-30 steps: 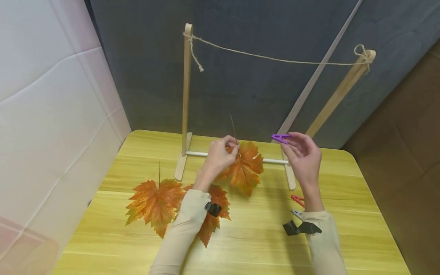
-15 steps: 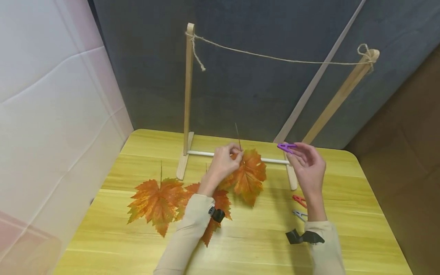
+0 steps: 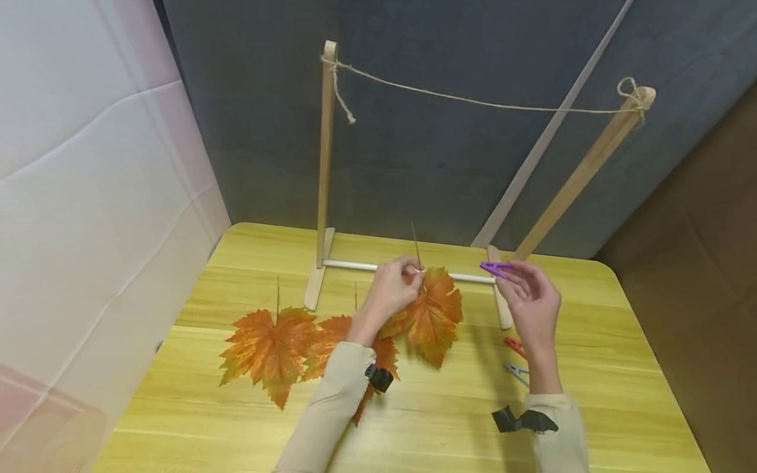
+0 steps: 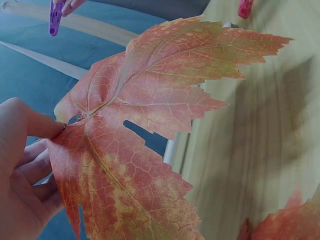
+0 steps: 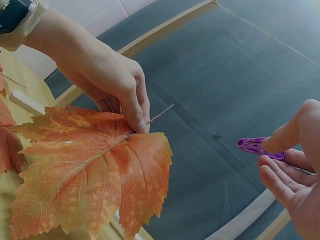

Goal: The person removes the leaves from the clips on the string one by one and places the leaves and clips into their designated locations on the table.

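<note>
My left hand [image 3: 393, 289] pinches an orange artificial maple leaf [image 3: 436, 315] near the base of its stem, which points up past the fingers. The leaf's blade hangs down from the fingertips, as the right wrist view shows with the leaf [image 5: 85, 170] spread wide. Off to the right, my right hand [image 3: 532, 295] pinches a purple clothespin [image 3: 494, 269] between thumb and fingers. In the right wrist view the clothespin [image 5: 260, 147] points toward the left hand, with a gap between it and the leaf. Two more maple leaves lie on the table, a left one [image 3: 269, 348] and a middle one [image 3: 331, 335] partly behind my left forearm.
A wooden stand with a left post [image 3: 326, 157] and a right post [image 3: 585, 174] holds a twine line [image 3: 449, 95] across its top. A white rod [image 3: 349, 265] joins its feet. A red clothespin [image 3: 516, 346] and a grey clothespin [image 3: 517, 373] lie on the table [image 3: 437, 427] beside my right wrist.
Both hands have moved down and slightly right in the head view, carrying the leaf and the purple clothespin. The grips stay the same, and the loose leaves lie where they were.
</note>
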The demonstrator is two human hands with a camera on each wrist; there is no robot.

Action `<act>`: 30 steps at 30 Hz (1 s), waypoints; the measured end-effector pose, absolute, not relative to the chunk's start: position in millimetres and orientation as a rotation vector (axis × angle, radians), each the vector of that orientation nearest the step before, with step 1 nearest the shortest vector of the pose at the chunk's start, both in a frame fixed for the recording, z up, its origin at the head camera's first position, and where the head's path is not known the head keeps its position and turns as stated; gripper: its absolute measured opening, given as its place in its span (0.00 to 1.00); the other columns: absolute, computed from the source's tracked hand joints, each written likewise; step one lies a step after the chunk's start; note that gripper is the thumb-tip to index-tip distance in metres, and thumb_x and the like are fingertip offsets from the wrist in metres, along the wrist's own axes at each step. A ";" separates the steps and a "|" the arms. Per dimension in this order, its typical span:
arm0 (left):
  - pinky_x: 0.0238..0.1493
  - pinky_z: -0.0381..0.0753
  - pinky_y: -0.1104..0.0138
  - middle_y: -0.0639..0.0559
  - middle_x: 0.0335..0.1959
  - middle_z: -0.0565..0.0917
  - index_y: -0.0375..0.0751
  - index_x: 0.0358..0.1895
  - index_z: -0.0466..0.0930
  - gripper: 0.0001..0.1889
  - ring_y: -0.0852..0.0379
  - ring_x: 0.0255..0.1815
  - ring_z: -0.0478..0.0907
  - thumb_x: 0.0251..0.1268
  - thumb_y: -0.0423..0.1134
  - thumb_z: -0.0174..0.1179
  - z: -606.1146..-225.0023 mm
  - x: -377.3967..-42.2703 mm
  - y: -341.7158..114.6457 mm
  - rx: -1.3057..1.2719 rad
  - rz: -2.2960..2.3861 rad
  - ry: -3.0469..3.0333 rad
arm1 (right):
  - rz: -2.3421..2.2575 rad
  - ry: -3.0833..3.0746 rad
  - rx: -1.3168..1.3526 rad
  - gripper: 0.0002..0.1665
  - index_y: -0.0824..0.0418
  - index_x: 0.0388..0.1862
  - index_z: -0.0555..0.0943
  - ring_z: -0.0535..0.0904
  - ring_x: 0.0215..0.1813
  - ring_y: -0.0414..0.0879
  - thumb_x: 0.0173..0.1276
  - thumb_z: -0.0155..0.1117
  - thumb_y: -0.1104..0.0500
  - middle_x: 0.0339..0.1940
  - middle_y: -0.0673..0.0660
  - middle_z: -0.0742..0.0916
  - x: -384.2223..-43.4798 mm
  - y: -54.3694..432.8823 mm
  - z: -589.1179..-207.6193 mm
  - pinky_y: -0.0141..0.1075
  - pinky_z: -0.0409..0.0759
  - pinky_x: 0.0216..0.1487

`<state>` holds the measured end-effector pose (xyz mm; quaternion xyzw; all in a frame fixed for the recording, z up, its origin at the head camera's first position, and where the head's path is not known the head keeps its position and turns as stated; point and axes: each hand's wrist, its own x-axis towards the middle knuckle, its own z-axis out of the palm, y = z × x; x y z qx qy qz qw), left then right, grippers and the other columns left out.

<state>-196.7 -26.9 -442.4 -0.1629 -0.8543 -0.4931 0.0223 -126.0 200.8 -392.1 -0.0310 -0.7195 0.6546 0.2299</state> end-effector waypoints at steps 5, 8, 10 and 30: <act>0.26 0.72 0.68 0.50 0.31 0.88 0.40 0.45 0.84 0.07 0.62 0.14 0.70 0.71 0.37 0.60 -446.1 -195.3 -23.6 -0.498 -1.539 -2.660 | 1.810 -1.964 -0.100 0.21 0.78 0.55 0.78 0.87 0.44 0.37 0.63 0.66 0.77 0.43 0.48 0.88 -120.5 205.2 -399.8 0.27 0.83 0.52; 0.22 0.70 0.69 0.49 0.33 0.89 0.40 0.45 0.84 0.07 0.63 0.13 0.69 0.70 0.37 0.60 -447.8 -194.3 -21.7 -0.505 -1.545 -2.668 | 1.829 -1.953 -0.118 0.21 0.78 0.55 0.78 0.87 0.44 0.37 0.62 0.66 0.78 0.42 0.49 0.88 -117.4 207.1 -403.7 0.27 0.83 0.53; 0.19 0.67 0.70 0.47 0.34 0.89 0.40 0.45 0.84 0.07 0.63 0.12 0.67 0.70 0.37 0.60 -448.7 -193.2 -20.4 -0.510 -1.549 -2.667 | 1.835 -1.964 -0.142 0.21 0.77 0.55 0.78 0.87 0.44 0.38 0.63 0.66 0.77 0.42 0.49 0.88 -115.2 207.8 -405.7 0.27 0.83 0.53; 0.43 0.83 0.61 0.48 0.36 0.89 0.40 0.46 0.85 0.09 0.54 0.35 0.84 0.69 0.38 0.62 -454.0 -184.8 -12.0 -0.504 -1.557 -2.687 | 1.927 -1.992 -0.286 0.20 0.76 0.55 0.78 0.87 0.43 0.37 0.63 0.65 0.77 0.41 0.49 0.88 -94.4 212.0 -434.1 0.26 0.84 0.48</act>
